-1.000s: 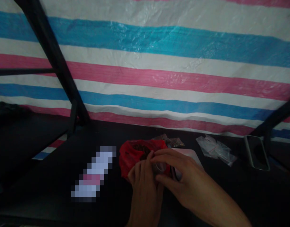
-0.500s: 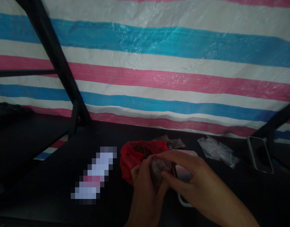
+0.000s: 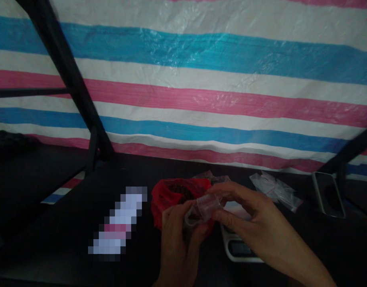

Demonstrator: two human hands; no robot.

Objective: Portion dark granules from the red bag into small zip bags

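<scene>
My right hand (image 3: 249, 211) is closed on a small clear plastic cup (image 3: 209, 207), which lies tilted with its mouth to the left. My left hand (image 3: 179, 235) is closed around clear plastic just under the cup's mouth; whether this is a small bag cannot be made out. Right behind both hands sits an open red plastic bag (image 3: 162, 199) with dark brown, grainy contents. A white digital scale (image 3: 231, 255) stands beneath my right hand, which hides much of it.
On the black table (image 3: 70, 255) lie clear zip bags (image 3: 275, 191) and a phone (image 3: 328, 195) at the right. Small filled bags (image 3: 216, 177) lie behind the red bag. A blurred-out strip (image 3: 119, 223) is at the left. Black frame bars (image 3: 70, 79) stand before a striped plastic sheet (image 3: 201, 95).
My right hand has moved slightly right and tipped the cup over to the left. My left hand has shifted a little left and down. More of the scale shows.
</scene>
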